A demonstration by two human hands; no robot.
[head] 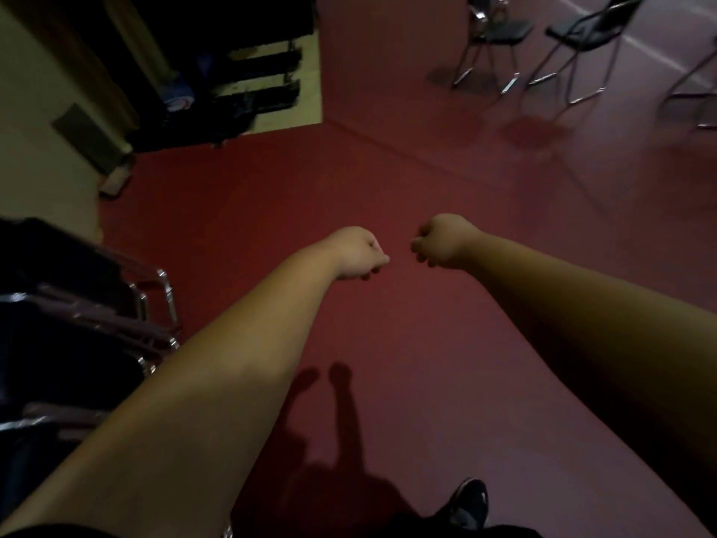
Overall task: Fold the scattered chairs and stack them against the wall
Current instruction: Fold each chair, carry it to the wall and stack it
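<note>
Right, we've got both arms stretched out fwd over the red floor (388, 180), nothing in either hand. Left hand (359, 252) has its grip clenched into a loose fist, fingers curled under, holding nothing. Right hand (438, 240) is much the same: grip clenched, empty, knuckles facing the left one. The two fists sit near each other but apart, w/ bare floor showing between them.

Folded chairs (89, 324) are at our lower left: a stack of dark seats w/ chrome tube frames, packed tight one on another beside the pale wall (35, 122). We can't tell how many are in the stack; it's dark and blurred there.

Unfolded chairs are well apart from us at top right. One black chair (494, 36) stands open on its chrome legs, a second black chair (582, 40) just beside it on the right, and bits of a third frame (694, 83) show at the edge.

Our shoe (469, 502) is at the bottom, black w/ a white mark. Shadows of both arms fall on the floor below the hands.
</note>
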